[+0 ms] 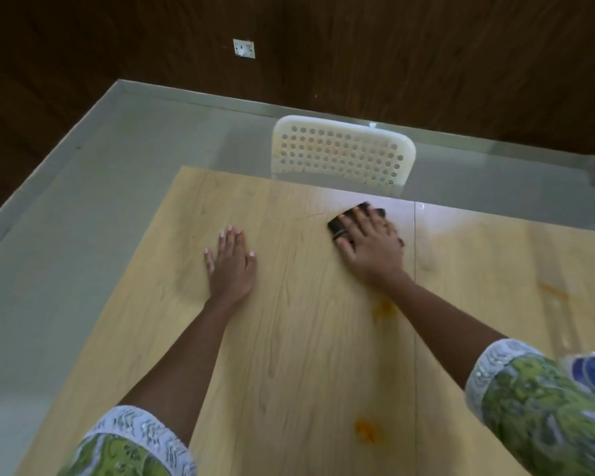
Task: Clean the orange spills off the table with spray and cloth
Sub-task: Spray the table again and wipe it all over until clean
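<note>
Right hand [368, 243] spread flat pressing dark cloth [337, 225] on counter [289, 338], left hand [231, 259] spread flat beside it, orange spills [368, 430] nearer the sleeves.

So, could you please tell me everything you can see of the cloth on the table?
The cloth is dark, nearly black and blurred, and mostly hidden. It lies flat on the light wood-look table near its far edge, in front of the white perforated chair. The right hand presses on it with spread fingers; only its far and left edges show.
</note>
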